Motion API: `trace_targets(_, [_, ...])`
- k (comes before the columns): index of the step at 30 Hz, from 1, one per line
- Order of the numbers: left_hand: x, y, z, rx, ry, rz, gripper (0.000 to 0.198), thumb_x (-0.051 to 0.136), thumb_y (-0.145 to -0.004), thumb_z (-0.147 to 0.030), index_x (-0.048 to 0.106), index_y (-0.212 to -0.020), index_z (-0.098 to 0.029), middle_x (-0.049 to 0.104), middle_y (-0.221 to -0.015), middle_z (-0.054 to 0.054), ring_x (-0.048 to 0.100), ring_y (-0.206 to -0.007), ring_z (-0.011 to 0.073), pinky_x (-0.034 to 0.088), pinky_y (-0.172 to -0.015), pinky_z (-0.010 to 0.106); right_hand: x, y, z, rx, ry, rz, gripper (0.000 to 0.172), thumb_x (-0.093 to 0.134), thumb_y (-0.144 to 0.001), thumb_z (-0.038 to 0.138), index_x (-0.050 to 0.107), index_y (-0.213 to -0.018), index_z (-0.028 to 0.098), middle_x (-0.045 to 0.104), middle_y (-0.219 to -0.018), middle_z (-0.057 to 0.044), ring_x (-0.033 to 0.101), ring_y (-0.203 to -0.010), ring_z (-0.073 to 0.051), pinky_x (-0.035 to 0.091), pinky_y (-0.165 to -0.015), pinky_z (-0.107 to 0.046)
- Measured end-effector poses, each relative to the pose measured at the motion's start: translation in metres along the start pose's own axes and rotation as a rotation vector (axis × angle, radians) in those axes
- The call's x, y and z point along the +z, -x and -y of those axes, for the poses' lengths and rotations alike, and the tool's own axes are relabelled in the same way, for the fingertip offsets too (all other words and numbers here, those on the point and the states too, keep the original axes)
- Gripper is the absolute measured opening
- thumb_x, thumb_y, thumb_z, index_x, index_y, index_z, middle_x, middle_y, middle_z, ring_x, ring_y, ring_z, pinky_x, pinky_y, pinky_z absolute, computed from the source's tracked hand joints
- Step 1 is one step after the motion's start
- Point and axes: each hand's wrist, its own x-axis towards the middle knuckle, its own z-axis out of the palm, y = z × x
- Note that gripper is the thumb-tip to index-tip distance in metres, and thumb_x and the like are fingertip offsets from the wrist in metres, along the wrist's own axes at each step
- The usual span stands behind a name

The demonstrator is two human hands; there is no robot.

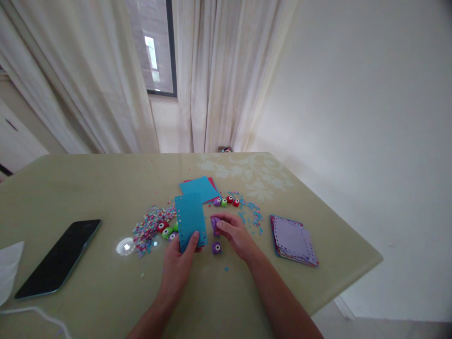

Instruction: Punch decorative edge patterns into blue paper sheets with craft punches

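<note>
A blue paper card (191,217) with small holes along its edges is gripped in my left hand (181,256), the thumb lying on its front. Just right of the card, my right hand (235,233) closes its fingers round a purple craft punch (214,226). Below that hand another purple punch (216,248) stands on the table. Red, green and purple punches (167,232) are partly hidden behind the card's left edge. A short row of small punches (224,202) sits farther back, near blue and red paper sheets (203,187).
Colourful paper confetti (150,228) is heaped left of the card, with blue bits (254,214) scattered at the right. A stack of punched cards (294,240) lies near the table's right edge. A black tablet (60,259), white paper (9,268) and white cable (38,310) are at the left.
</note>
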Motion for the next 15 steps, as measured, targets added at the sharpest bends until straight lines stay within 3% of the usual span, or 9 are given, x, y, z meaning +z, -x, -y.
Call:
trace_targets(3, [0.0, 0.001, -0.002, 0.035, -0.04, 0.004, 0.054, 0.073, -0.075, -0.072, 0.075, -0.083, -0.018, 0.077, -0.073, 0.006, 0.073, -0.065, 0.0253, 0.059, -0.061, 0.034, 0.009, 0.004, -0.001, 0.016, -0.055, 0.039, 0.034, 0.09, -0.075, 0.042, 0.078, -0.103, 0.026, 0.077, -0.1, -0.004, 0.07, -0.084, -0.02, 0.055, -0.077, -0.034])
trace_targets(9, [-0.001, 0.002, -0.005, 0.088, -0.073, 0.026, 0.047, 0.072, -0.079, -0.065, 0.075, -0.081, -0.018, 0.077, -0.071, 0.006, 0.073, -0.064, 0.0251, 0.058, -0.059, 0.032, 0.016, 0.005, -0.004, 0.051, -0.056, 0.031, 0.043, 0.098, -0.064, 0.047, 0.078, -0.096, 0.025, 0.072, -0.085, -0.001, 0.064, -0.07, -0.016, 0.052, -0.068, -0.031])
trace_targets(15, [-0.002, 0.004, -0.003, 0.158, -0.136, 0.03, 0.039, 0.07, -0.085, -0.058, 0.073, -0.081, -0.019, 0.075, -0.068, 0.004, 0.07, -0.06, 0.0222, 0.055, -0.056, 0.029, 0.017, 0.006, 0.0, 0.021, 0.012, 0.052, 0.045, 0.093, -0.067, 0.058, 0.077, -0.09, 0.022, 0.063, -0.071, 0.002, 0.051, -0.059, -0.012, 0.042, -0.057, -0.027])
